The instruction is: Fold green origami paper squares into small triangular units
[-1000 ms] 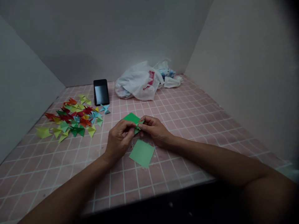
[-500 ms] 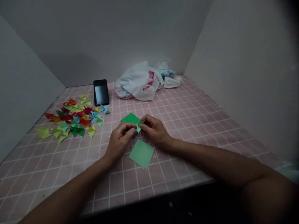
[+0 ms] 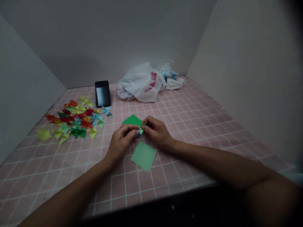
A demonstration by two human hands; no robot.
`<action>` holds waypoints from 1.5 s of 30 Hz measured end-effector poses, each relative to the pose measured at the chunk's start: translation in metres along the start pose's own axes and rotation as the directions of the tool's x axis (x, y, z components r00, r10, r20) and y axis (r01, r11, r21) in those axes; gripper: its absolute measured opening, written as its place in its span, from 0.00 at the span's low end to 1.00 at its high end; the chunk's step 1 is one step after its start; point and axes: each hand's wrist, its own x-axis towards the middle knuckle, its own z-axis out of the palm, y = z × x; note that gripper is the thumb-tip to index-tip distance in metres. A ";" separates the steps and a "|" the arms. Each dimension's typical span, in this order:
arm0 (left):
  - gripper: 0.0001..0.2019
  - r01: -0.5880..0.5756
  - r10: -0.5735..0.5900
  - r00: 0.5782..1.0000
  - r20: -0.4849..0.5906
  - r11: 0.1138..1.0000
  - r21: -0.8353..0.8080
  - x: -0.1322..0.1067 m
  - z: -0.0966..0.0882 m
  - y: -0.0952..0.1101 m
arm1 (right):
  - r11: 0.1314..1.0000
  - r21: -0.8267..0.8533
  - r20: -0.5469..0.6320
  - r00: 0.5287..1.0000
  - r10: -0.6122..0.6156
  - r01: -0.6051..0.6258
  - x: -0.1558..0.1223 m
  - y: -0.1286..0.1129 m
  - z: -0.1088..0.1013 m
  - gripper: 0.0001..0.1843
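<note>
Here the left grip (image 3: 121,140) and right grip (image 3: 158,132) pinch the folded green paper (image 3: 141,130) between them, seemingly for fine control, the pale-green square (image 3: 144,155) lying flat just on their near side!

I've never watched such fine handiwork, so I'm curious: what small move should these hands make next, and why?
I'd probably press the small green paper gently to firm any crease: the right hand pinches it, and the left hand is close beside it, seemingly well placed to help. Its exact folds are too small to tell.
</note>
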 end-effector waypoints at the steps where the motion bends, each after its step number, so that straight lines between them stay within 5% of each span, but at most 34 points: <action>1: 0.09 -0.020 0.020 1.000 -0.008 0.999 0.032 0.000 0.000 0.000 | 1.000 -0.021 -0.007 1.000 -0.011 0.011 0.000 0.000 0.000 0.04; 9: 0.12 0.022 -0.022 1.000 0.002 0.998 -0.065 0.000 0.003 -0.004 | 0.935 -0.296 -0.018 0.977 -0.211 0.197 -0.004 -0.014 -0.001 0.05; 14: 0.10 0.029 -0.028 1.000 0.013 0.999 -0.035 0.002 0.003 -0.005 | 0.926 -0.299 -0.009 0.969 -0.246 0.232 -0.004 -0.014 0.000 0.05; 17: 0.08 -0.034 0.034 0.999 0.014 0.999 0.011 0.002 0.002 -0.005 | 0.960 -0.224 -0.014 0.984 -0.177 0.170 -0.004 -0.012 0.000 0.04; 21: 0.06 -0.159 0.158 0.987 0.020 0.983 0.090 0.000 0.002 0.001 | 0.995 0.093 0.045 0.999 0.013 -0.017 -0.003 -0.010 0.001 0.05; 32: 0.02 -0.365 0.379 0.925 0.010 0.885 0.289 -0.006 0.005 0.005 | 0.741 0.589 0.225 0.946 0.235 -0.324 -0.003 -0.008 0.012 0.17; 37: 0.03 -0.445 0.475 0.880 0.029 0.799 0.405 -0.009 0.005 0.008 | 0.662 0.648 0.302 0.925 0.232 -0.378 -0.003 -0.008 0.013 0.18; 45: 0.04 -0.399 0.431 0.902 0.025 0.808 0.434 -0.009 0.004 0.003 | 0.799 0.536 0.179 0.962 0.208 -0.273 -0.004 -0.006 0.012 0.13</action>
